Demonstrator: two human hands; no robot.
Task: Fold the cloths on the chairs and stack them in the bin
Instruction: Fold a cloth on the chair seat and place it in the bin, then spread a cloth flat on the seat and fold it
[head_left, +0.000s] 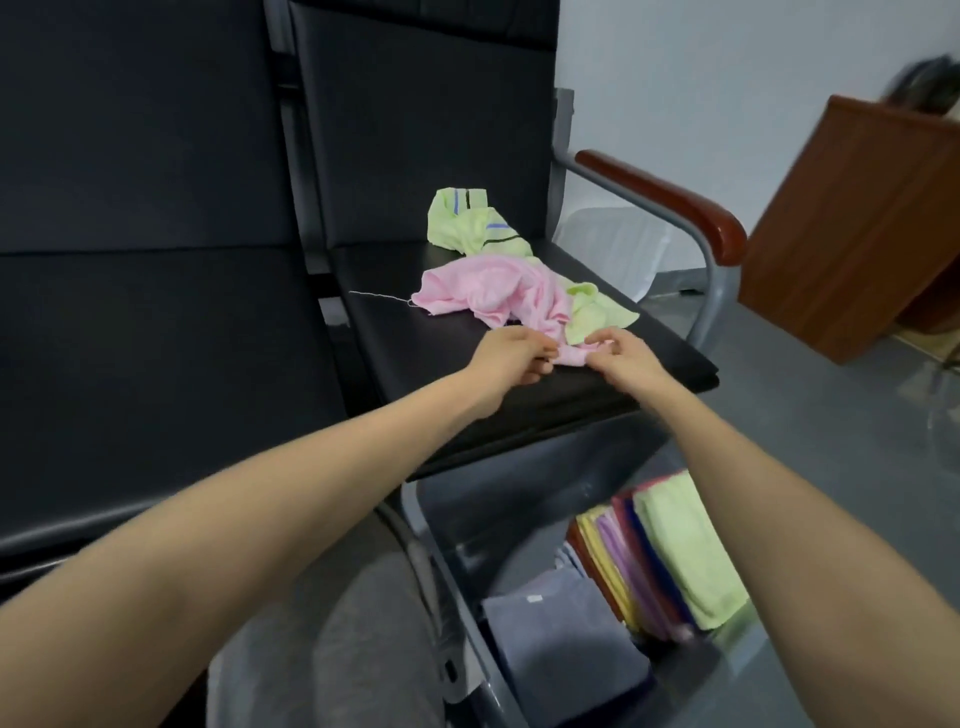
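Both left hand and right hand pinching near corner of pink cloth, rest bunched beyond

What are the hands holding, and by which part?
The pink cloth, by its near edge: the left hand and the right hand each pinch it, close together.

Beyond your fingers rises a black padded chair back, another black seat left of them. Right of your fingers you see a red-brown armrest, a pale wall, a brown wooden cabinet and glossy grey floor.
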